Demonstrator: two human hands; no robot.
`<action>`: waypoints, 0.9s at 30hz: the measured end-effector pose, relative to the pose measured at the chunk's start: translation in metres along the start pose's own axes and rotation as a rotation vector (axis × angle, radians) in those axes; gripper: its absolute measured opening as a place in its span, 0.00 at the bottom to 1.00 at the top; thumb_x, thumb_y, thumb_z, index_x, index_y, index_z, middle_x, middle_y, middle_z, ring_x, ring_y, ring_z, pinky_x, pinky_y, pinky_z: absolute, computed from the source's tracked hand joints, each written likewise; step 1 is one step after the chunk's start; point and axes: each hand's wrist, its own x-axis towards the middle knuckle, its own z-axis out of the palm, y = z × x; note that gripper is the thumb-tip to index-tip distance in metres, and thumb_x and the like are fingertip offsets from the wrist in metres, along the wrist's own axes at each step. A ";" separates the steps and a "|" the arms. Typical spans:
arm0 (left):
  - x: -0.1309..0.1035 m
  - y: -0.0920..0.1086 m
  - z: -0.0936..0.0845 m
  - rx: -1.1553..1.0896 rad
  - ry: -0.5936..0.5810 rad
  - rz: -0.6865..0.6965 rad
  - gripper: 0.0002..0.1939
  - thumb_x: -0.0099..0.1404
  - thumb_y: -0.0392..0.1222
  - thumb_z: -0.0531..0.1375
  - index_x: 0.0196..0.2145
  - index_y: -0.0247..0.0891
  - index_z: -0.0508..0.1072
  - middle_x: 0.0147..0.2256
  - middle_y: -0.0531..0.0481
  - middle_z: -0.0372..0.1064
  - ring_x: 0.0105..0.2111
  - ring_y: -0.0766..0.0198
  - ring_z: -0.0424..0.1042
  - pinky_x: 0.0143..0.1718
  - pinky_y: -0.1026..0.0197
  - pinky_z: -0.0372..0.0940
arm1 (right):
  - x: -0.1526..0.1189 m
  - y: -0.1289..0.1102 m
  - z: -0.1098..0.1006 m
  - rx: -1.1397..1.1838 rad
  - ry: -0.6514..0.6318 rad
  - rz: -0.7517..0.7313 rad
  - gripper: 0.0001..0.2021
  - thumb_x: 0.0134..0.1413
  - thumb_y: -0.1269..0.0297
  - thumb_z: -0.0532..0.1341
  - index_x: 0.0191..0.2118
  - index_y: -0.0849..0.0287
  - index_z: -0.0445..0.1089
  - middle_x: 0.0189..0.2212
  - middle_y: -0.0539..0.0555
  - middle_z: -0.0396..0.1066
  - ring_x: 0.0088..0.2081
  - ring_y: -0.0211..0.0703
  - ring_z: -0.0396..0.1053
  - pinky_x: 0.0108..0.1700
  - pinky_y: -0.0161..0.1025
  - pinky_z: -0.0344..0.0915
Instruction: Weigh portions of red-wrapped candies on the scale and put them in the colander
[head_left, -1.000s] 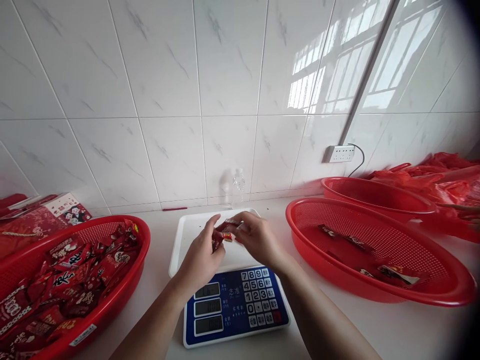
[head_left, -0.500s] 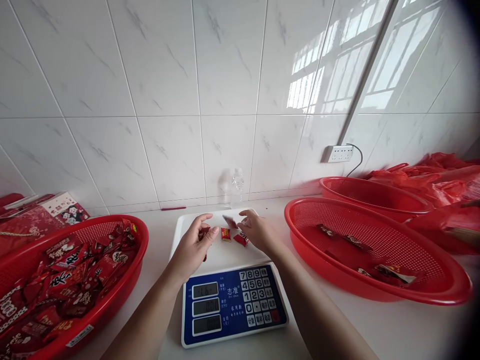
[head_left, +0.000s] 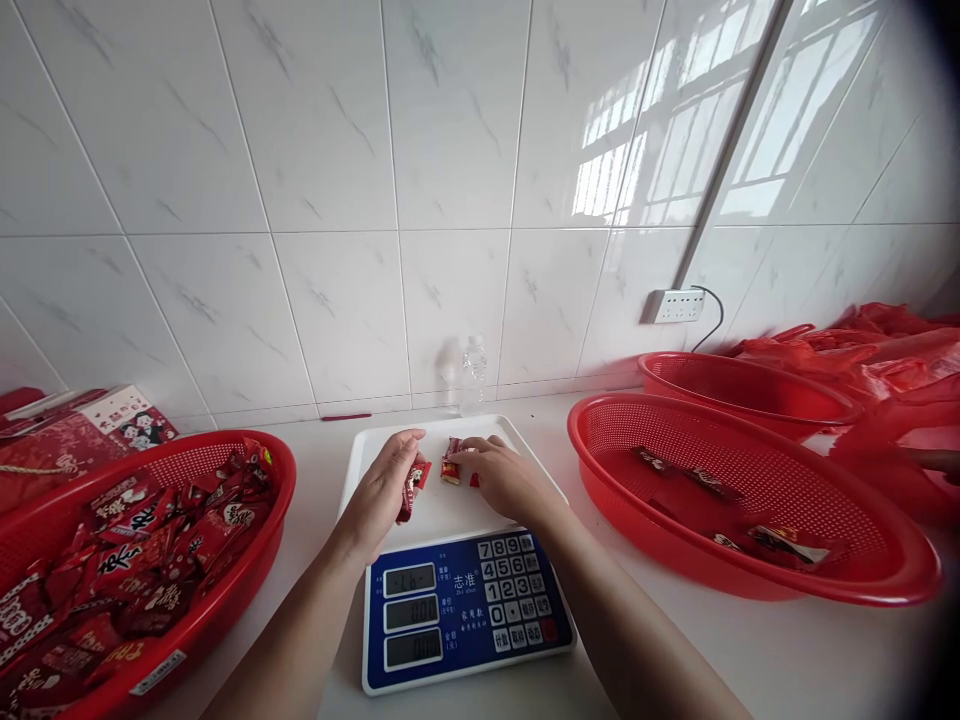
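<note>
My left hand point(head_left: 384, 492) is curled around small red wrapped snack packets point(head_left: 411, 490) at the left of a white weighing tray point(head_left: 442, 520). Its fingers are drawn together and partly hide the packets. Over the middle of the same tray, my right hand point(head_left: 504, 478) bends palm down. Its fingertips close on a red and gold packet point(head_left: 451, 470), and a bit of red wrapper shows under the palm. The tray belongs to a scale whose blue keypad panel point(head_left: 469, 610) faces me, with its three displays on the left.
A red basket point(head_left: 289, 480) full of red packets stands at left, beside a printed gift box point(head_left: 90, 430). At right, another red basket point(head_left: 600, 470) holds a few packets. Behind it are a third basket point(head_left: 750, 375) and red plastic bags point(head_left: 885, 350). A clear bottle point(head_left: 474, 370) stands by the wall.
A packet that was in mid-air near my right hand now lies on the tray among the others. My right hand has come down onto the packets, and my left fingers have drawn in.
</note>
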 end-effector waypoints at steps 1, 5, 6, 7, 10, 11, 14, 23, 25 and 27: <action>0.000 0.000 0.000 0.004 0.002 -0.001 0.24 0.63 0.61 0.51 0.49 0.45 0.67 0.32 0.53 0.62 0.20 0.72 0.54 0.17 0.70 0.50 | 0.000 0.002 -0.001 0.003 0.002 0.019 0.27 0.51 0.80 0.50 0.51 0.50 0.72 0.53 0.52 0.68 0.49 0.48 0.62 0.49 0.42 0.60; 0.002 -0.001 0.000 -0.031 0.033 -0.004 0.21 0.63 0.58 0.52 0.48 0.44 0.69 0.33 0.52 0.62 0.22 0.70 0.57 0.18 0.69 0.51 | 0.002 0.011 -0.006 0.016 0.036 0.129 0.26 0.49 0.82 0.50 0.49 0.53 0.73 0.50 0.55 0.70 0.50 0.47 0.64 0.48 0.41 0.61; 0.002 -0.002 -0.001 -0.044 0.036 -0.012 0.20 0.63 0.56 0.53 0.47 0.44 0.69 0.34 0.52 0.62 0.22 0.70 0.57 0.18 0.69 0.51 | 0.002 0.013 -0.007 0.019 0.038 0.142 0.27 0.48 0.82 0.50 0.50 0.53 0.72 0.51 0.55 0.70 0.51 0.47 0.64 0.48 0.41 0.61; 0.003 -0.002 -0.001 -0.057 0.035 -0.024 0.19 0.63 0.55 0.53 0.48 0.45 0.69 0.34 0.52 0.63 0.22 0.70 0.57 0.18 0.69 0.51 | 0.002 0.012 -0.007 0.018 0.036 0.143 0.28 0.49 0.82 0.50 0.52 0.53 0.71 0.52 0.55 0.69 0.52 0.47 0.63 0.49 0.42 0.61; 0.003 -0.001 -0.002 -0.082 0.012 -0.056 0.18 0.63 0.51 0.52 0.49 0.46 0.69 0.32 0.53 0.62 0.21 0.70 0.55 0.18 0.69 0.50 | 0.002 0.006 -0.005 -0.007 0.035 0.091 0.30 0.50 0.82 0.50 0.57 0.52 0.66 0.56 0.55 0.65 0.54 0.48 0.60 0.52 0.44 0.59; 0.003 -0.001 -0.002 -0.087 0.003 -0.061 0.18 0.63 0.50 0.52 0.49 0.46 0.68 0.32 0.53 0.62 0.21 0.70 0.54 0.18 0.69 0.50 | 0.002 0.003 -0.003 -0.015 0.038 0.067 0.30 0.50 0.81 0.50 0.57 0.51 0.66 0.57 0.54 0.64 0.55 0.48 0.59 0.53 0.44 0.58; 0.003 0.000 -0.002 -0.103 -0.004 -0.053 0.19 0.62 0.46 0.52 0.49 0.45 0.69 0.33 0.53 0.62 0.20 0.71 0.53 0.18 0.69 0.50 | 0.002 -0.002 0.001 -0.003 0.020 0.017 0.27 0.53 0.80 0.50 0.54 0.51 0.69 0.57 0.52 0.65 0.57 0.48 0.58 0.54 0.44 0.57; 0.001 0.003 -0.001 -0.116 0.046 -0.037 0.16 0.61 0.45 0.55 0.47 0.45 0.69 0.37 0.52 0.61 0.28 0.69 0.59 0.21 0.71 0.55 | -0.002 0.011 -0.014 0.083 -0.051 0.184 0.15 0.55 0.69 0.56 0.48 0.56 0.72 0.46 0.58 0.71 0.45 0.49 0.69 0.43 0.40 0.62; 0.001 0.002 0.000 -0.149 0.056 -0.031 0.16 0.60 0.46 0.57 0.46 0.45 0.70 0.36 0.53 0.61 0.28 0.70 0.59 0.23 0.71 0.56 | -0.003 0.010 -0.014 0.072 -0.055 0.211 0.16 0.55 0.67 0.56 0.49 0.57 0.72 0.47 0.60 0.71 0.45 0.50 0.70 0.42 0.41 0.62; 0.002 0.001 0.000 -0.182 0.074 -0.031 0.16 0.59 0.46 0.59 0.45 0.45 0.71 0.35 0.54 0.61 0.29 0.71 0.59 0.26 0.71 0.58 | -0.003 0.006 -0.011 0.075 -0.060 0.197 0.16 0.55 0.68 0.56 0.49 0.57 0.71 0.47 0.60 0.71 0.46 0.51 0.69 0.43 0.42 0.62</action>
